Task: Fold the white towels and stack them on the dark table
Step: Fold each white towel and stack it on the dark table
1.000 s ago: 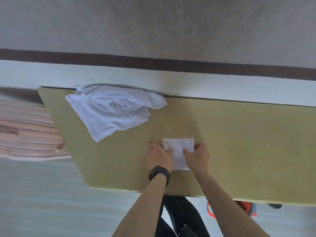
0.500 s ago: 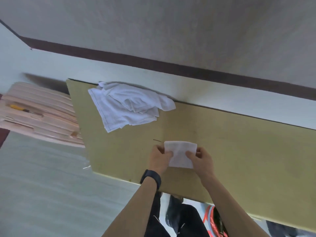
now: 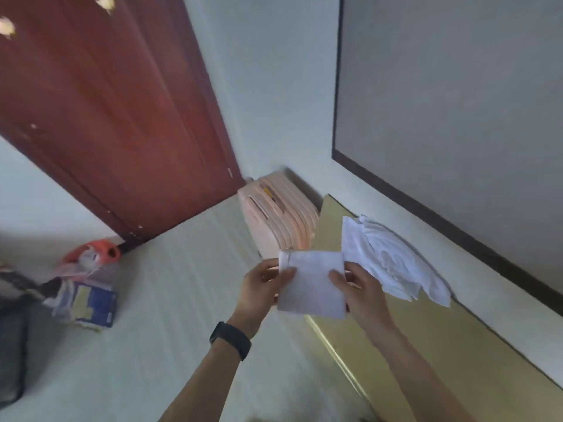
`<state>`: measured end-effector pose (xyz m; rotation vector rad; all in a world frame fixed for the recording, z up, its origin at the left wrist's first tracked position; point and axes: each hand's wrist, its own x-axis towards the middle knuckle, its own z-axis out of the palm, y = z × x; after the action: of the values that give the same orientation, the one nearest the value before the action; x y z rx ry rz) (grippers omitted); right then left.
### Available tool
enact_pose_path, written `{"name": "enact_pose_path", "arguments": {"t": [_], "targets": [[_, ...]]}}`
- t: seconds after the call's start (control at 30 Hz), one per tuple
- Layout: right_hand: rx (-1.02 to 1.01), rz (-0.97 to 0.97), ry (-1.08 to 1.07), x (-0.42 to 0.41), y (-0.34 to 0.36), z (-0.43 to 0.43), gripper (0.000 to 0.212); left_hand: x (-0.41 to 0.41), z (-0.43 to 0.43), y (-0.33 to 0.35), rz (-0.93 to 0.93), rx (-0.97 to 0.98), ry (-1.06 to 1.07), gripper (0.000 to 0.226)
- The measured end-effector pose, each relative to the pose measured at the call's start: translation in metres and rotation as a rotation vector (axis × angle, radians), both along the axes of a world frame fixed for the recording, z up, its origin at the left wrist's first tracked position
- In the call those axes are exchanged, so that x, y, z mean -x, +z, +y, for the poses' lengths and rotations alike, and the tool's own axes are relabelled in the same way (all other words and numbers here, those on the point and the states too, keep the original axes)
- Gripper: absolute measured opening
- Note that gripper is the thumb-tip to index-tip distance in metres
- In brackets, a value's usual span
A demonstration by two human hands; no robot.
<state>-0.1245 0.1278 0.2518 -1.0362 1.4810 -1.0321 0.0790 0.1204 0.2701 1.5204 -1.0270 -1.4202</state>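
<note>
Left hand [image 3: 259, 287] and right hand [image 3: 362, 295] pinch opposite sides of a folded white cloth towel [image 3: 313, 284], dark table nowhere in view.

Your left hand [image 3: 259, 287] and right hand [image 3: 362, 290] hold the folded towel [image 3: 312, 284] between them at the left edge of the table [image 3: 426, 345], with the towel pile [image 3: 393, 260] on the table just right of it, the suitcase [image 3: 280, 214] behind it and the bags [image 3: 88, 287] on the floor far left
</note>
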Motion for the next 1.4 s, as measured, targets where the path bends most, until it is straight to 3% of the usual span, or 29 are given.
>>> {"name": "enact_pose_path", "arguments": {"t": [0.17,0.3,0.6,0.87,1.4], "targets": [[0.188,0.026,0.267,-0.134,0.066,-0.014,0.003,-0.129,0.046,0.064,0.057,0.108,0.224,0.023],[0.212,-0.024,0.492,-0.265,0.090,0.004,0.007,-0.247,0.106,0.085,0.072,0.140,0.435,0.022],[0.183,-0.058,0.887,-0.564,0.091,0.107,0.004,-0.505,0.262,0.081,0.017,0.112,0.835,0.016],[0.110,-0.043,1.136,-0.755,0.073,0.182,0.007,-0.658,0.366,0.063,0.018,0.040,1.101,0.013],[-0.063,0.001,1.344,-1.106,0.013,0.183,0.003,-0.974,0.384,0.010,0.110,-0.121,1.305,0.020]]}}
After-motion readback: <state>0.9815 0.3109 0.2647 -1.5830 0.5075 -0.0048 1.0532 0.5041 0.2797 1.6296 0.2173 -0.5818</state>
